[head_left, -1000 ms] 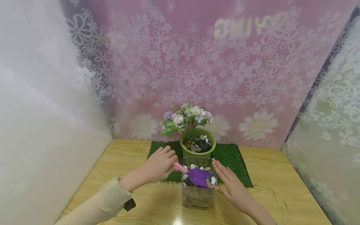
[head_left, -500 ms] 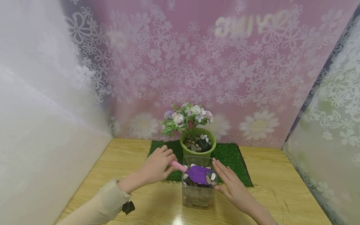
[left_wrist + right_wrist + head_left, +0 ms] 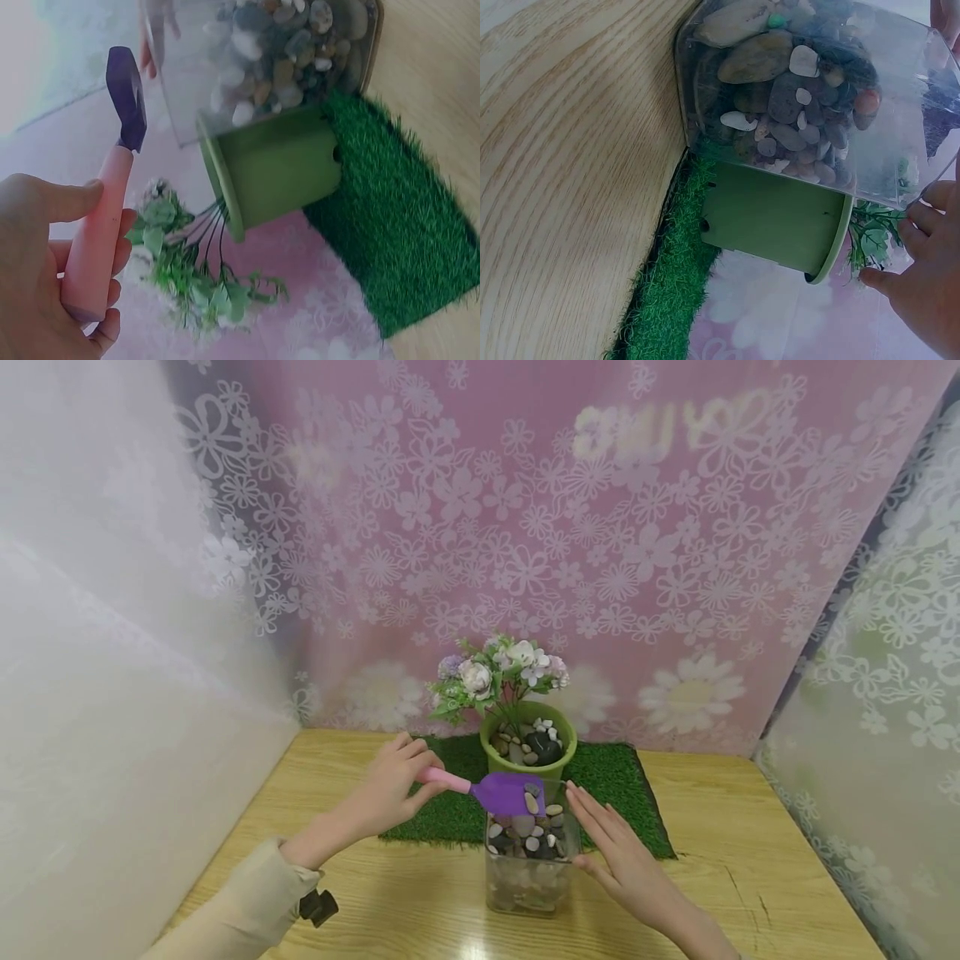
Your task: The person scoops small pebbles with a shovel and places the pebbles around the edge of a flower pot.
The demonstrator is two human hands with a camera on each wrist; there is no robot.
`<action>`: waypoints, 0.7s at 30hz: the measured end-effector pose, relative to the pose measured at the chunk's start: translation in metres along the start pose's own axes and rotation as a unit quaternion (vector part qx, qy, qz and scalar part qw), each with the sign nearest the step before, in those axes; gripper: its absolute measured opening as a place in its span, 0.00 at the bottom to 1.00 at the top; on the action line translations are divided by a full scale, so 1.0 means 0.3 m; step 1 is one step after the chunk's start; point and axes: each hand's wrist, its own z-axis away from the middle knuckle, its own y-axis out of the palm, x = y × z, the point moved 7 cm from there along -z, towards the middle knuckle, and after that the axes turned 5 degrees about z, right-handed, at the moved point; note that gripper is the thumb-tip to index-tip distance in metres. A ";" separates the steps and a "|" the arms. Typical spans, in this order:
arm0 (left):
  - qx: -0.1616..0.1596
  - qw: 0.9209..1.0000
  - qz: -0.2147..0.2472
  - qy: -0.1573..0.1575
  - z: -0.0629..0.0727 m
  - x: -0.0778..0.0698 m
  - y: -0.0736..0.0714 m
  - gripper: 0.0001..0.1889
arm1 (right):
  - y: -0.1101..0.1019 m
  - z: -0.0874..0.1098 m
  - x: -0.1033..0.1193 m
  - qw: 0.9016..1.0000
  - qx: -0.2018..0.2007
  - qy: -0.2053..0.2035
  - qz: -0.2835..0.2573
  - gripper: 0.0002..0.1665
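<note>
Head view: lower part of green pot [image 3: 553,768] hidden behind clear container [image 3: 517,860]; stones [image 3: 528,835] deep in container blurred through its side. Sleeve [image 3: 247,893] and right forearm [image 3: 686,922] cut off by bottom edge. Wall lettering [image 3: 630,433] smeared, unreadable; dark object [image 3: 318,907] beside sleeve indistinct. Left wrist view: left hand [image 3: 386,787] cropped at left and bottom, container at top; scoop blade [image 3: 502,793] nearly edge-on, its 2 pebbles [image 3: 532,802] out of sight. Right wrist view: right hand [image 3: 618,860] cropped at right, flowers [image 3: 476,680] partly behind it
</note>
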 end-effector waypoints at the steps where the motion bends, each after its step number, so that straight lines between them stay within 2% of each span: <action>1: -0.002 1.000 -0.003 -0.004 -0.001 0.010 -0.008 0.09 | 0.001 0.000 -0.001 1.000 -0.001 0.000 0.001 0.52; 7: -0.013 0.999 -0.031 -0.031 -0.018 0.069 -0.050 0.10 | 0.007 0.003 -0.007 1.000 0.011 0.004 0.003 0.50; 14: -0.013 0.995 -0.073 -0.066 -0.065 0.135 -0.070 0.12 | 0.007 0.003 -0.007 1.000 0.012 0.002 0.007 0.52; 18: -0.006 0.993 -0.091 -0.082 -0.104 0.150 -0.073 0.10 | 0.004 0.003 -0.006 1.000 0.009 0.004 0.005 0.52; 21: 0.009 0.990 -0.112 -0.082 -0.139 0.150 -0.061 0.09 | 0.005 0.003 -0.006 1.000 0.006 0.005 -0.001 0.52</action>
